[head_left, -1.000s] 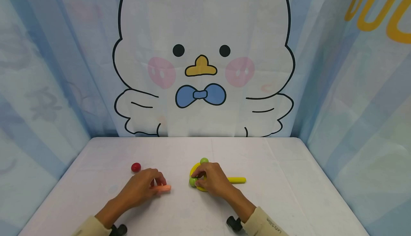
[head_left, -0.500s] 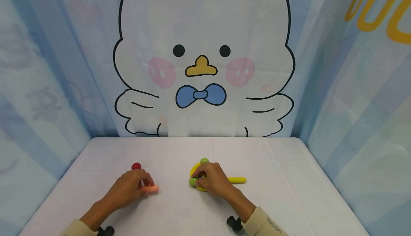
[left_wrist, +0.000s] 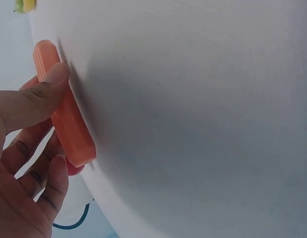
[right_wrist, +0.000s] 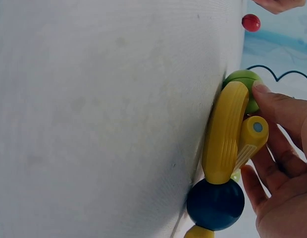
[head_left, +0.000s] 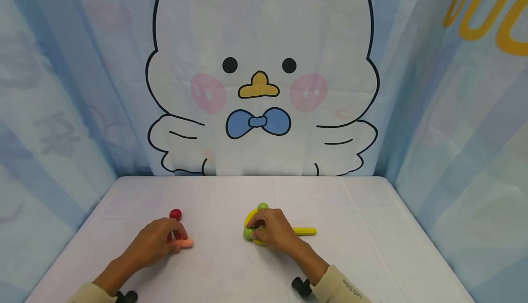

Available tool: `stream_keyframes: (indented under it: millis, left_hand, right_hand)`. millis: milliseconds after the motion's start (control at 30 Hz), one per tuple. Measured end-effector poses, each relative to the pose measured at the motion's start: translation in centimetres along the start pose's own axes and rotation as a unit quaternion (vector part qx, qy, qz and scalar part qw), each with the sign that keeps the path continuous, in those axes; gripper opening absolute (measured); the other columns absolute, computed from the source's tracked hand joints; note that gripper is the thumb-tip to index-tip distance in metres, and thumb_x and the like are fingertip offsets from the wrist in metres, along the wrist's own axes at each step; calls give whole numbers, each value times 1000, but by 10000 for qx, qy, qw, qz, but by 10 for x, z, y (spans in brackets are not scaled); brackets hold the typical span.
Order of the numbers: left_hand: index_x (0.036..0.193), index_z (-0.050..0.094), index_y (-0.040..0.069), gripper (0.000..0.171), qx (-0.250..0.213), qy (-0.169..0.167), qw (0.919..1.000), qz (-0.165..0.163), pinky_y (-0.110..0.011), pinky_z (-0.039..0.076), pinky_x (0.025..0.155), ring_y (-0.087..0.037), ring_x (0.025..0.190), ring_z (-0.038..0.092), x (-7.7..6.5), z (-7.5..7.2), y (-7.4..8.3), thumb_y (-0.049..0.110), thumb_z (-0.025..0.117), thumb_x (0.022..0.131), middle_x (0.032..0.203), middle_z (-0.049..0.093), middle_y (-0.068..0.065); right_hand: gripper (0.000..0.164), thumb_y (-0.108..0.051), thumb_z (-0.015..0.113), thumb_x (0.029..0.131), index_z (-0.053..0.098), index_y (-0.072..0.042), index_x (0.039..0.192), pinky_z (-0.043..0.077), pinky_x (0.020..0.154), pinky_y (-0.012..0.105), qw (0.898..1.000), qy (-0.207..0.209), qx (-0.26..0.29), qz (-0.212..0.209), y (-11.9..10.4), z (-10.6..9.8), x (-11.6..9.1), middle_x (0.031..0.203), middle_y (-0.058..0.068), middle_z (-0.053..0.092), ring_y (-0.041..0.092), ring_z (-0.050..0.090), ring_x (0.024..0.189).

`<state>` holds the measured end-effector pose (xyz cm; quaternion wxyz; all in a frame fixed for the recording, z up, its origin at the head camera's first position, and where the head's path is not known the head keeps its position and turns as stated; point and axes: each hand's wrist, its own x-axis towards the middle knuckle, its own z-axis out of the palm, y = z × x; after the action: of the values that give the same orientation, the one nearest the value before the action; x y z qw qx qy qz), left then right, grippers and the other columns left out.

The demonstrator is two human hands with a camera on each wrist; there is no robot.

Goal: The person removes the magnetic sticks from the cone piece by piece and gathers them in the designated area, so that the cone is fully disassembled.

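Between thumb and fingers, my left hand [head_left: 154, 242] pinches an orange ridged toy stick [left_wrist: 76, 131] low over the table. Just beyond that hand a red ball [head_left: 175, 214] rests on the table. My right hand [head_left: 274, 230] pinches a green ball [right_wrist: 242, 79] at the near left of a toy assembly. Curved yellow sticks [right_wrist: 225, 134] join this ball to a dark blue ball [right_wrist: 215, 203], which my hand hides in the head view. A second green ball [head_left: 262, 206] sits at the far side, and a straight yellow stick [head_left: 304, 231] points right.
The white table [head_left: 350, 257] has a far edge against a hanging cloth [head_left: 264, 151] printed with a cartoon bird. Blue patterned cloth [head_left: 53, 133] hangs at both sides. A small black device [head_left: 302, 287] is at my right wrist.
My left hand has moved left with the orange stick, away from the yellow assembly and to just below the red ball. The right hand has stayed on the green ball.
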<state>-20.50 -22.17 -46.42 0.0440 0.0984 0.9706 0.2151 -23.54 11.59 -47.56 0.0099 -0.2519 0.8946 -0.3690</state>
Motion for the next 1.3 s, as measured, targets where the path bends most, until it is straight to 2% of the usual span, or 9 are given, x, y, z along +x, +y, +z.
stream_keyframes:
  millis: [400, 633, 900, 967, 1133, 1300]
  left_hand:
    - [94, 78, 22, 29, 122, 68, 9998, 114, -29, 52, 75, -11, 79, 54, -1, 2, -2, 9, 95, 76, 85, 66, 9]
    - [96, 77, 23, 33, 102, 30, 9999, 5, -29, 54, 76, -11, 79, 54, 0, 3, -2, 8, 96, 74, 84, 67, 9]
    - [95, 77, 23, 32, 75, -21, 10000, -3, -37, 60, 84, -12, 82, 57, 0, 1, 1, 7, 96, 75, 85, 67, 8]
    - [94, 77, 25, 27, 96, 32, 9999, 70, -37, 60, 85, -11, 84, 58, -1, 0, 3, 12, 95, 78, 86, 67, 9]
    - [95, 76, 27, 21, 180, 295, 9982, 487, -32, 59, 81, -8, 86, 59, -4, -2, 9, 31, 92, 82, 88, 67, 13]
    - [97, 76, 27, 24, 116, 363, 9970, 677, -31, 58, 83, -10, 90, 61, -7, -4, 19, 23, 93, 81, 90, 68, 13]
  right_hand:
    - [21, -1, 87, 85, 82, -13, 101, 61, 85, 26, 10000, 6, 54, -64, 0, 0, -1, 100, -4, 77, 7, 71, 91]
    - [21, -1, 87, 85, 82, -13, 101, 60, 85, 26, 10000, -6, 49, -50, 0, 0, -1, 101, -5, 77, 6, 71, 91]
    - [21, -2, 88, 85, 82, -14, 101, 60, 86, 25, 10000, -3, 34, -72, 0, 0, 0, 101, -6, 77, 4, 70, 91]
    - [21, -2, 88, 85, 82, -14, 101, 60, 86, 26, 10000, 1, 43, -79, 0, 0, -1, 101, -6, 77, 4, 71, 91]
    - [21, -2, 88, 85, 82, -14, 101, 61, 86, 27, 10000, 2, 30, -75, 0, 0, -2, 101, -5, 77, 5, 71, 91]
    - [21, -2, 88, 85, 82, -14, 102, 60, 86, 26, 10000, 2, 2, -84, 0, 0, -1, 100, -6, 77, 6, 71, 92]
